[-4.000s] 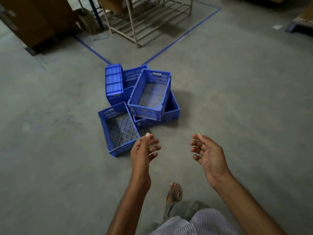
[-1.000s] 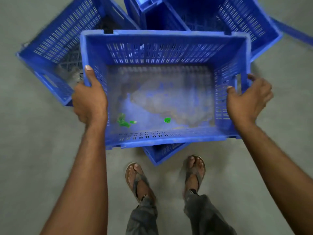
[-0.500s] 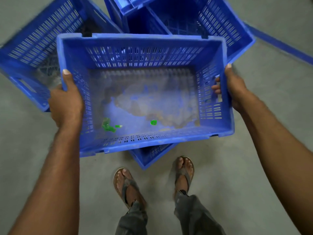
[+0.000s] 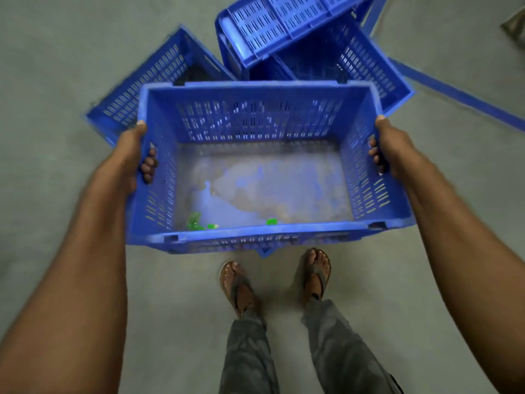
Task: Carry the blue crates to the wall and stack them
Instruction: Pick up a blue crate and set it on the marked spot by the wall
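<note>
I hold a blue slotted crate (image 4: 264, 129) level in front of me, above the floor. My left hand (image 4: 127, 160) grips its left end wall, fingers through the handle slot. My right hand (image 4: 390, 146) grips the right end wall the same way. The crate's floor is dusty and carries a few small green scraps (image 4: 196, 221). Behind it on the floor lie more blue crates: one tilted at the left (image 4: 142, 86), one at the back right (image 4: 355, 58), and one overturned on top (image 4: 278, 21). The corner of another crate (image 4: 264, 253) peeks out below the held one.
Grey concrete floor all around. A blue painted line (image 4: 460, 96) runs diagonally at the right. My two sandalled feet (image 4: 272, 280) stand just below the held crate. No wall is in view.
The crate has come up and closer to me, clear of the pile. Both hands keep their grip on its ends. Four seconds ago my hands were empty and reaching.
</note>
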`<action>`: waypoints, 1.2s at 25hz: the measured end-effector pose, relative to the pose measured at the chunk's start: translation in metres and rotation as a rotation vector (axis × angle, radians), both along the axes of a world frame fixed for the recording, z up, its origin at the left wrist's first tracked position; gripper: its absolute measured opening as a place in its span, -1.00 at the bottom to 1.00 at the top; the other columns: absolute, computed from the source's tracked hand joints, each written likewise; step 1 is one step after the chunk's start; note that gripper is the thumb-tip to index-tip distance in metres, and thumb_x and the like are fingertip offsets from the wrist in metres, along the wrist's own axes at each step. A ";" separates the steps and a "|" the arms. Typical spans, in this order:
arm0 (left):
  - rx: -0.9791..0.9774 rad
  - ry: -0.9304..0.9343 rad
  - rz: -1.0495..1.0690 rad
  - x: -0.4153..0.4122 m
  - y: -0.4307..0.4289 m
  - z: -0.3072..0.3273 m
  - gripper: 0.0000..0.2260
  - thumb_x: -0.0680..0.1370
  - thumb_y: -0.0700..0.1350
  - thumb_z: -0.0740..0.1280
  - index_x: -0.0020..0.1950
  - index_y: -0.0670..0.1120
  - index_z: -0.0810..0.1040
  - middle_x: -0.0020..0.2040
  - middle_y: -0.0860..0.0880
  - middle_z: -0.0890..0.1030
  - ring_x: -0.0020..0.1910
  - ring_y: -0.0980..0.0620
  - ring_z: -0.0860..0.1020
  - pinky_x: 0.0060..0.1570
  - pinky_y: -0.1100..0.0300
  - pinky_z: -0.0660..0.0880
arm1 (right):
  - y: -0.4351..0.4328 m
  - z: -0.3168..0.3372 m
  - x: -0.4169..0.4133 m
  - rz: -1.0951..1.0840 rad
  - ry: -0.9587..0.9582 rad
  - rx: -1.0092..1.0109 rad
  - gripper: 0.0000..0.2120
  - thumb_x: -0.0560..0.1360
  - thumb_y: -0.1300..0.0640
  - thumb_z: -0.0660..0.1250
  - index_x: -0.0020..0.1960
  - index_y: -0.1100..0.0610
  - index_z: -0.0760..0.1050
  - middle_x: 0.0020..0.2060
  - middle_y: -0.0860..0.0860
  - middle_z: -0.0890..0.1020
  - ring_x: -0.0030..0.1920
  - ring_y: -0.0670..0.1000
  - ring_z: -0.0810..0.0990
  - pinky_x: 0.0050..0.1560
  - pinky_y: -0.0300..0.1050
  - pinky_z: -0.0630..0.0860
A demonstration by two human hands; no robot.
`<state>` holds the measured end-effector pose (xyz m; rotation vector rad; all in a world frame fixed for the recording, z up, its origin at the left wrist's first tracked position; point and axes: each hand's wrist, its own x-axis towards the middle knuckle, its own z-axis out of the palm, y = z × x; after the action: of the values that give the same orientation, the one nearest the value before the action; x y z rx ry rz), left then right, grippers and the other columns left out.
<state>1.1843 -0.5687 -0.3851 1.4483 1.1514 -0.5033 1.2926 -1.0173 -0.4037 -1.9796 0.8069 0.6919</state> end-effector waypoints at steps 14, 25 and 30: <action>0.114 -0.119 0.126 -0.157 0.080 0.245 -0.46 0.68 0.28 -0.05 -0.31 -0.09 0.26 -0.66 0.00 0.34 -0.75 0.10 0.23 -0.63 0.46 0.18 | 0.100 0.262 -0.059 0.189 0.098 0.117 -0.52 0.65 -0.24 0.01 -0.20 0.11 0.35 -0.36 0.07 0.47 -0.47 0.01 0.37 -0.46 -0.24 0.26; 0.663 -0.315 0.715 -0.385 0.017 0.322 -0.36 0.53 0.45 0.15 -0.43 -0.07 0.40 -0.64 0.02 0.37 -0.64 -0.01 0.36 -0.42 0.11 0.36 | 0.156 0.323 -0.184 0.491 -0.579 0.020 -0.32 0.64 -0.33 -0.11 -0.16 0.09 0.59 -0.08 0.22 0.69 0.00 0.26 0.61 -0.08 0.00 0.34; 0.713 -0.394 0.954 -0.469 0.023 0.352 -0.38 0.55 0.42 0.17 -0.42 -0.07 0.41 -0.66 0.02 0.36 -0.70 0.06 0.30 -0.51 0.18 0.29 | 0.221 0.363 -0.231 0.537 -0.641 0.232 -0.36 0.63 -0.33 -0.04 -0.26 0.12 0.52 -0.37 0.07 0.60 -0.20 0.19 0.57 -0.17 0.03 0.36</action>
<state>0.7149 -0.5461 -0.0326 1.2703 1.5845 0.8931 1.0617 -0.7960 -0.0411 -2.0288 -0.1888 0.3708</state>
